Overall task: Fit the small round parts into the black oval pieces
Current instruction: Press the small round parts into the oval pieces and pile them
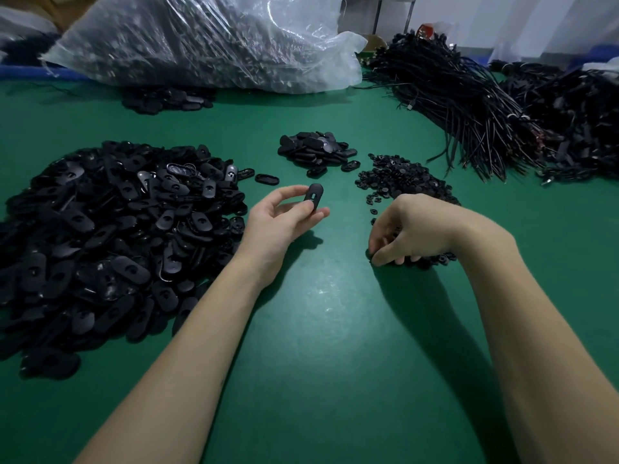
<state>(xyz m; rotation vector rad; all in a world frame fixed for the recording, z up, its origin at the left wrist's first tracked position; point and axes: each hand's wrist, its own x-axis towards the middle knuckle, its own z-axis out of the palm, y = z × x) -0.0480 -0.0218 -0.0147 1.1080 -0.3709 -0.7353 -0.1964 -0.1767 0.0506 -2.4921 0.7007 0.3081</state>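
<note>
Nearest, the right hand [407,229] is down on the near edge of the heap of small round parts [400,180], fingers curled into it as if picking one; whether a part is already pinched cannot be told, since the fingertips are hidden against the black pieces. Just beyond, the left hand [279,217] holds one black oval piece [314,194] upright between thumb and fingers, its slot facing the camera and apparently unfilled. So this piece is at the pick-up step, with the fitting itself not yet done. To the left lies a large pile of oval pieces [110,236], probably the stock yet to be worked. Farther back sits a much smaller pile [316,150], likely the finished ones, which suggests most of the job remains
</note>
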